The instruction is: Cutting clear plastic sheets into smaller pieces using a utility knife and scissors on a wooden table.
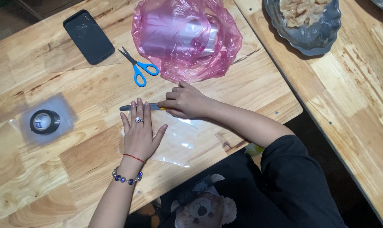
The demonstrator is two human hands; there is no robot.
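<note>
The right hand (185,102) is curled into a loose fist around the yellow handle of a knife (143,107), fingers wrapped tight so only a sliver of yellow shows at the knuckles. The dull grey blade runs out to the left, lying flat and level along the wooden table (39,177). The left hand (140,133) holds nothing: it is spread flat, palm down, fingers straight and pointing away from the body, thumb splayed to the right. Its fingertips (139,104) rest right on the blade. Under that palm lies a clear plastic sheet (179,143), thin and glossy, hard to see except where it catches the light, and the blade sits along its far edge.

The left forearm comes up from below, nearly straight, with a red thread and a blue beaded bracelet at the wrist and a ring on one finger. The right forearm reaches in from the right, bent at the elbow, in a black sleeve.

Just beyond the hands sits a crumpled pink plastic bag (187,38), translucent, with a pale roll inside. Blue-handled scissors (137,67) lie closed beside it, a black phone (88,36) farther left. A roll of black tape (45,121) rests on another clear sheet, well apart to the left. A grey scalloped metal plate (314,36) of pale food pieces stands on the neighbouring table.
</note>
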